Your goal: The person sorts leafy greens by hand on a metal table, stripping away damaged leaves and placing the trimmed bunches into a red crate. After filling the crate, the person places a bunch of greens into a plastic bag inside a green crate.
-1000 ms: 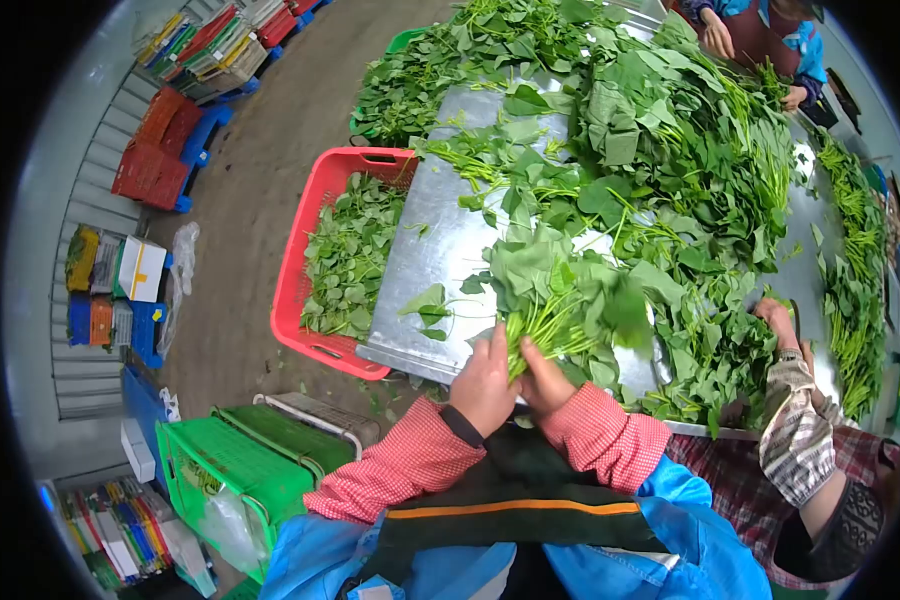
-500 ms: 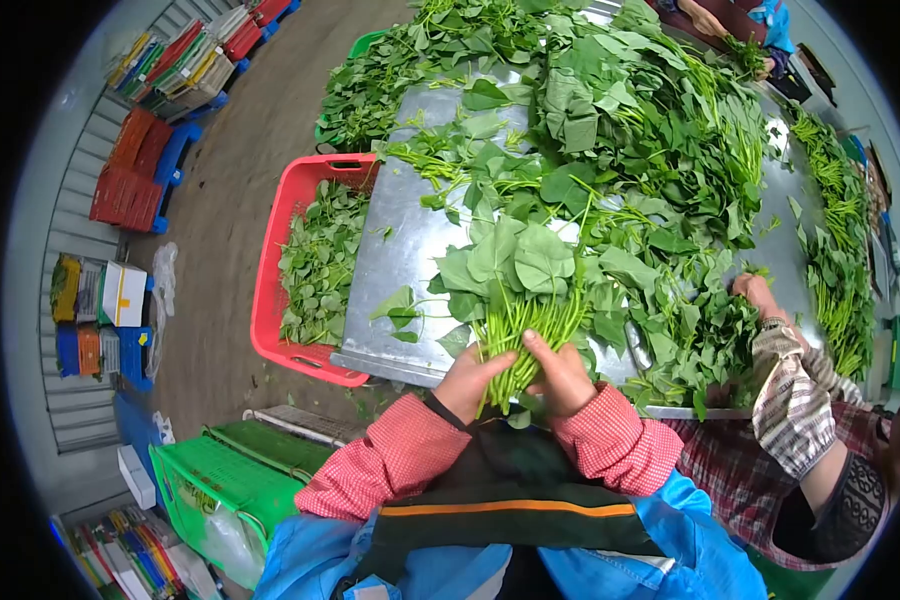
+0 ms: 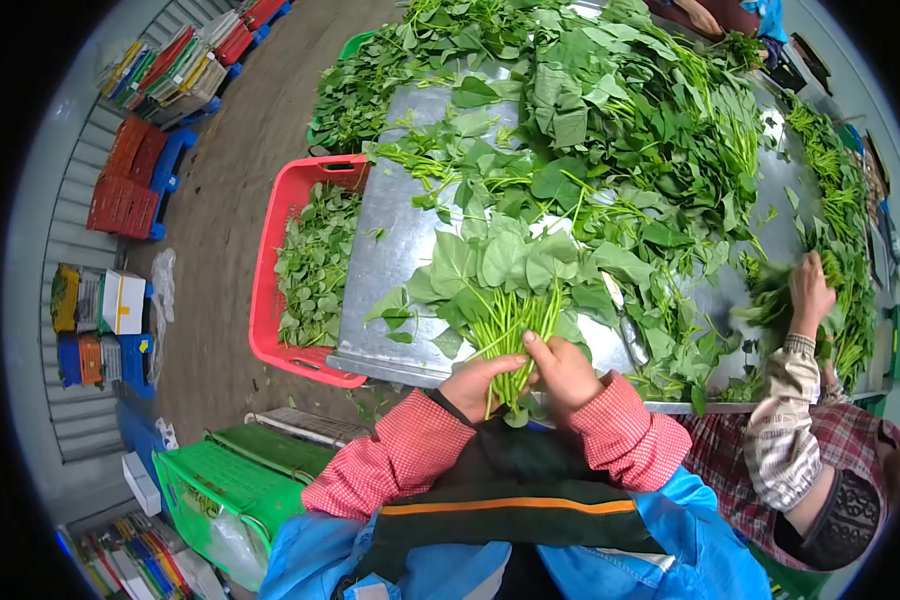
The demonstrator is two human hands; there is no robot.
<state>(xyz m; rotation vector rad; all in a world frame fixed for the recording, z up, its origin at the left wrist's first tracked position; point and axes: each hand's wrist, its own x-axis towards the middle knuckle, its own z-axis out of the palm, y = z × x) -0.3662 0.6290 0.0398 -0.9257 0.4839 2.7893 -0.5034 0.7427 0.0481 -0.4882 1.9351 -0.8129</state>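
Observation:
A bunch of leafy greens (image 3: 510, 315) stands upright between my two hands, leaves up and stems down, above the near edge of the metal table (image 3: 385, 270). Around the lower stems from the left, my left hand (image 3: 478, 385) is closed. My right hand (image 3: 562, 370) grips the same stems from the other side, its thumb lying across them. Just past the bunch, loose greens (image 3: 660, 150) are heaped on the table. A knife (image 3: 625, 325) lies to the right of the bunch, partly among leaves.
A red basket (image 3: 270, 270) with leaves stands left of the table, and green crates (image 3: 225, 480) sit at the lower left. A co-worker's hand (image 3: 812, 290) is at the right over greens. Another person (image 3: 705, 18) works at the far right corner.
The co-worker's hand at the right has moved up and away from the near table edge, now with greens. The knife shows more clearly. My hands still hold the bunch, with the grip slightly shifted.

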